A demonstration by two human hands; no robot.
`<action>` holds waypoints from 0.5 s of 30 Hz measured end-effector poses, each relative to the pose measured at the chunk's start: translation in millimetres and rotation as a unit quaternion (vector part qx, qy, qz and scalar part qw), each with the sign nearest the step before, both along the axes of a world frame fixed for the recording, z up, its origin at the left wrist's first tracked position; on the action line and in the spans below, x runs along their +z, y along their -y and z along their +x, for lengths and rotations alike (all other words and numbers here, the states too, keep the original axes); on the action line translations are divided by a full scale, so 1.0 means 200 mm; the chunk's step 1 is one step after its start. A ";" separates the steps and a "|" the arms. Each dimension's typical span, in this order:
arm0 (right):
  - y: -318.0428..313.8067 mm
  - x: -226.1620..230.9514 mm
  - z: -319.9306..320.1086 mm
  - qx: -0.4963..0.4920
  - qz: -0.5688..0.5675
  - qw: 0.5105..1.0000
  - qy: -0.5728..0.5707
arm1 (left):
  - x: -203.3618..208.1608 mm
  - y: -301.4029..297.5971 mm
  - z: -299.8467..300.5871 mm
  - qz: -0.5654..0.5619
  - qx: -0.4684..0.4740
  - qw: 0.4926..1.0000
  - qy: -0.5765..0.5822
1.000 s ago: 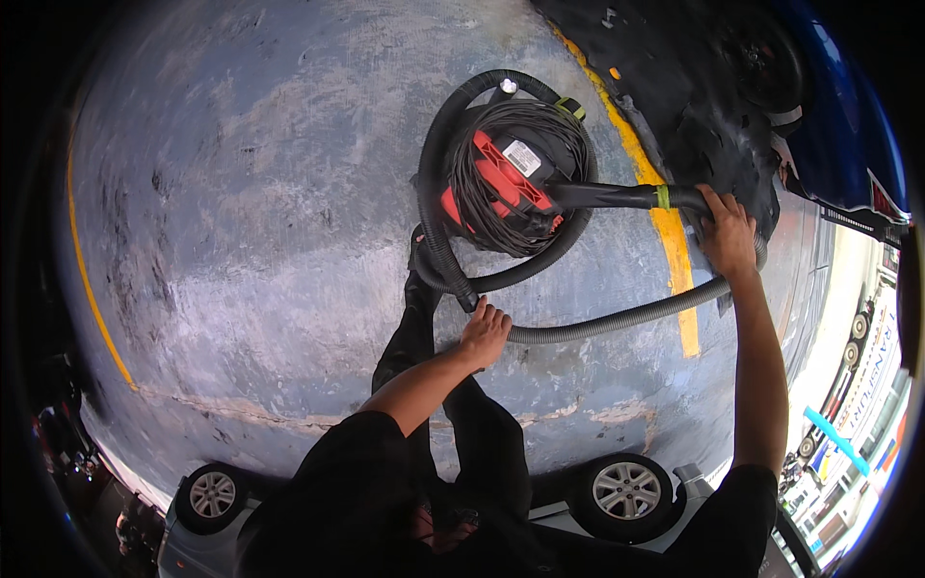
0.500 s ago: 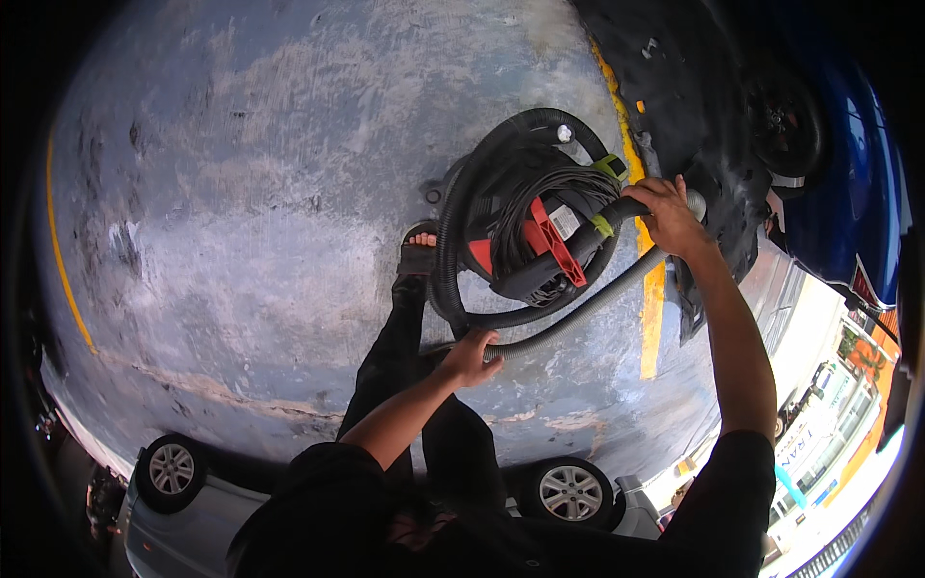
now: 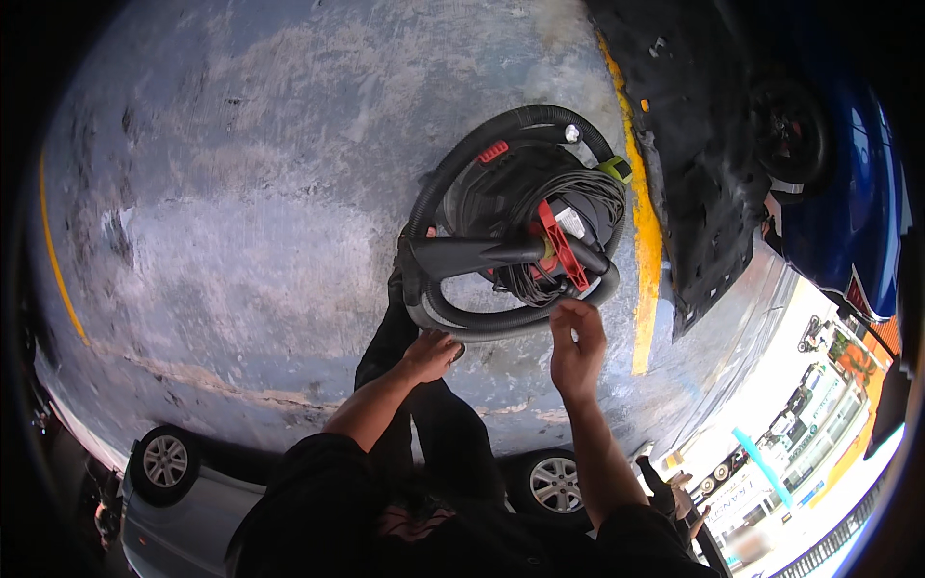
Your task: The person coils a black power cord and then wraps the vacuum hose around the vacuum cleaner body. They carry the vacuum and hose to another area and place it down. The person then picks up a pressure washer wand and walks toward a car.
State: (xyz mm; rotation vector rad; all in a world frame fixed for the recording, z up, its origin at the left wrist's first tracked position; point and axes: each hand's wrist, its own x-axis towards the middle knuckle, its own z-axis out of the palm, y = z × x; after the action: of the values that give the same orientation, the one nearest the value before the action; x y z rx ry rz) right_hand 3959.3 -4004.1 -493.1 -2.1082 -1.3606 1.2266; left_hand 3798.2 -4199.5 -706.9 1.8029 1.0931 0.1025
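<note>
A drum-shaped vacuum cleaner with a red handle (image 3: 562, 247) stands on the floor before me, a dark power cord (image 3: 525, 207) wound around its top. Its ribbed black vacuum hose (image 3: 520, 120) loops around the body. A black tapered tube (image 3: 472, 254) lies across the left side of the machine. My left hand (image 3: 431, 356) is closed on the hose at the near left of the loop; the fingertips are partly hidden. Close to the near right of the loop is my right hand (image 3: 578, 352), fingers bent and thumb apart, with nothing seen in it.
Below the hose is a worn grey floor (image 3: 270, 193) with a yellow line (image 3: 647, 260) on the right. Beyond it lies a black mat or liner (image 3: 703, 193) beside a blue car (image 3: 858, 173). A silver car (image 3: 193, 511) stands close at the near side; my foot is beside the vacuum.
My right hand has let go of the hose end and moved left and nearer. The tapered tube now lies across the machine, and the hose is coiled closer. My left hand shifted slightly left.
</note>
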 end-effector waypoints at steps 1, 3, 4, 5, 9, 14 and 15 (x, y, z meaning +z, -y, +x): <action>0.06 -0.04 -0.06 -0.110 -0.121 0.982 -0.092 | -0.02 0.00 -0.02 0.023 -0.020 1.000 -0.006; 0.08 -0.15 -0.18 -0.297 -0.255 0.870 -0.299 | -0.04 0.01 -0.02 0.009 -0.014 0.999 -0.031; 0.04 -0.22 -0.23 -0.371 -0.243 0.815 -0.373 | -0.04 0.01 -0.02 -0.022 -0.039 0.997 -0.061; -0.01 -0.28 -0.27 -0.413 -0.204 0.772 -0.438 | -0.05 -0.01 -0.03 -0.041 -0.028 0.997 -0.064; -0.17 -0.37 -0.36 -0.405 -0.172 0.717 -0.540 | -0.05 -0.22 -0.16 -0.193 0.128 0.973 -0.015; -0.29 -0.29 -0.41 -0.486 -0.147 0.628 -0.590 | -0.08 -0.68 -0.69 -0.156 0.552 0.816 0.079; -0.32 -0.29 -0.43 -0.482 -0.132 0.621 -0.603 | -0.13 -0.78 -0.79 -0.158 0.558 0.814 0.032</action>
State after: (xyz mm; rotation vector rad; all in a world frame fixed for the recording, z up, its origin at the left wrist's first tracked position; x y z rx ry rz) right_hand 3873.9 -3940.1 -551.1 -1.0977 0.5357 1.6793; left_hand 3639.6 -4042.6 -732.5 0.6605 1.8607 0.6320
